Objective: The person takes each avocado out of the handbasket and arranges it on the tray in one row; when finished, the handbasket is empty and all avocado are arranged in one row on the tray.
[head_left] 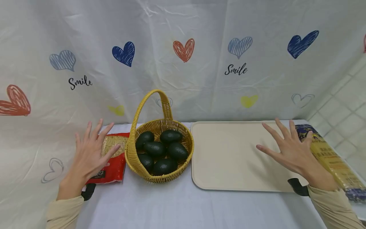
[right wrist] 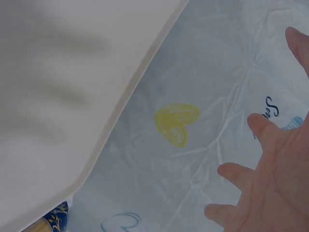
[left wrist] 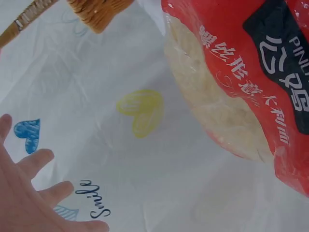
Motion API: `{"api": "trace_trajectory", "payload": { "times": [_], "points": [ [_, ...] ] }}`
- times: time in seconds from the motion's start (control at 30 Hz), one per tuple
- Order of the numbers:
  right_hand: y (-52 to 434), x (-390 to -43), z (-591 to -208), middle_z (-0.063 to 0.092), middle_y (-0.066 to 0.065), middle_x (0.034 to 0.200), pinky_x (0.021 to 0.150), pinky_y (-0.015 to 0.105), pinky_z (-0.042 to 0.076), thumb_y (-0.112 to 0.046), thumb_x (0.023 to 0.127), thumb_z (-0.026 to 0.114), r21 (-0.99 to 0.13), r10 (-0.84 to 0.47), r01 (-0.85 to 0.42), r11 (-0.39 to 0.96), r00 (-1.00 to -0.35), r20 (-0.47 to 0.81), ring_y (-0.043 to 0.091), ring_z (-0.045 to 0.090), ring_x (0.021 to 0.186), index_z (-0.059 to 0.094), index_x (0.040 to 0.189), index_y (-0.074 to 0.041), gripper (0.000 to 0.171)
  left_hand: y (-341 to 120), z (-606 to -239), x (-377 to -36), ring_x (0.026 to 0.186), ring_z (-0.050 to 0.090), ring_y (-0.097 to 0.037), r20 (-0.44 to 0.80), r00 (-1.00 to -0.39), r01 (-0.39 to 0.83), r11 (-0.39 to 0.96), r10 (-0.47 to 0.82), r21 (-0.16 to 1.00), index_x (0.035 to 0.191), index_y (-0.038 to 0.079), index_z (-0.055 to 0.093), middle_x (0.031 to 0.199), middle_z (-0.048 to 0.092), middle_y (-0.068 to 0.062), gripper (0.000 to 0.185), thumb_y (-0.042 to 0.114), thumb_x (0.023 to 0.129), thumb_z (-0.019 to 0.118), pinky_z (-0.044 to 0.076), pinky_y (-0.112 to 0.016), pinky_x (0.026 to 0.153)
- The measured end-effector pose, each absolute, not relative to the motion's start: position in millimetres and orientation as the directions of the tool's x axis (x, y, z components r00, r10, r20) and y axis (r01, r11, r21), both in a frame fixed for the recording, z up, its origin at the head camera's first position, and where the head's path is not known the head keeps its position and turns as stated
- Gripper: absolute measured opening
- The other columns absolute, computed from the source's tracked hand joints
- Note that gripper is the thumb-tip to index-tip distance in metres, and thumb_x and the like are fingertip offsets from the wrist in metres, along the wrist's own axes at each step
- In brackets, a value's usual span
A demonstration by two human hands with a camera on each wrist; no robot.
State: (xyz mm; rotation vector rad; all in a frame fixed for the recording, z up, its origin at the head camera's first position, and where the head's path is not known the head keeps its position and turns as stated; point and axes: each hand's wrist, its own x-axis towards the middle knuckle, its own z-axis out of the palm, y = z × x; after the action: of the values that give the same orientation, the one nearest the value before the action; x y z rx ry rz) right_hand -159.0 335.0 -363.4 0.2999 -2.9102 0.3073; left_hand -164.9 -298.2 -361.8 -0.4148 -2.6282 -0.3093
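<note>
My left hand [head_left: 90, 156] is spread wide above the red pasta bag [head_left: 114, 168], holding nothing. Over the right part of a cream tray [head_left: 226, 156] my right hand [head_left: 294, 152] hovers with fingers splayed, also holding nothing, and its shadow falls on the tray. Between the hands stands a yellow wicker basket [head_left: 163, 180] with a tall handle, and several dark green avocados [head_left: 155, 149] lie in it. In the left wrist view the pasta bag [left wrist: 227, 82] shows a clear window. The right wrist view shows the tray's edge [right wrist: 120, 104] beside the fingers.
A long yellow and blue packet [head_left: 334, 152] lies along the right of the tray, partly behind the right hand. At the back hangs a white curtain [head_left: 206, 79] printed with hearts. White cloth [head_left: 183, 206] covers the table, with tiles [head_left: 340, 111] showing at right.
</note>
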Motion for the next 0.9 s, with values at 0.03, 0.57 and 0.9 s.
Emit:
{"api": "trace_trajectory", "payload": {
  "times": [0.03,0.57,0.9],
  "points": [
    [335,-159,-365,0.001,0.022,0.174,0.097,0.091,-0.019,-0.061,0.098,0.061,-0.182,-0.179,-0.22,0.958,-0.959,0.218,0.053,-0.016,0.154,0.015,0.169,-0.032,0.089,-298,-361,-164,0.156,0.01,-0.051,0.473,-0.848,0.344,0.927,0.239,0.148,0.166,0.026,0.029,0.17,0.022,-0.022,0.083,0.055,0.096,0.062,0.001,-0.088,0.11],
    [298,-171,-363,0.01,0.02,0.174,0.104,0.087,-0.018,-0.061,0.095,0.066,-0.206,-0.256,-0.307,0.929,-0.937,0.238,0.051,-0.009,0.157,0.027,0.166,-0.028,0.088,-249,-317,-116,0.14,0.045,-0.009,0.575,-0.763,0.618,0.594,0.296,0.515,0.167,0.015,0.022,0.159,0.044,-0.011,0.09,-0.005,0.089,0.063,0.038,-0.056,0.119],
    [246,-175,-348,0.023,0.02,0.17,0.112,0.086,0.002,-0.059,0.095,0.068,-0.197,-0.387,-0.448,0.872,-0.878,0.283,0.054,0.009,0.156,0.036,0.163,-0.027,0.081,-218,-334,-100,0.125,0.062,-0.008,0.565,-0.758,0.652,0.347,0.327,0.674,0.166,0.009,0.017,0.145,0.05,-0.001,0.108,-0.026,0.08,0.072,0.053,-0.017,0.097]
  ]
}}
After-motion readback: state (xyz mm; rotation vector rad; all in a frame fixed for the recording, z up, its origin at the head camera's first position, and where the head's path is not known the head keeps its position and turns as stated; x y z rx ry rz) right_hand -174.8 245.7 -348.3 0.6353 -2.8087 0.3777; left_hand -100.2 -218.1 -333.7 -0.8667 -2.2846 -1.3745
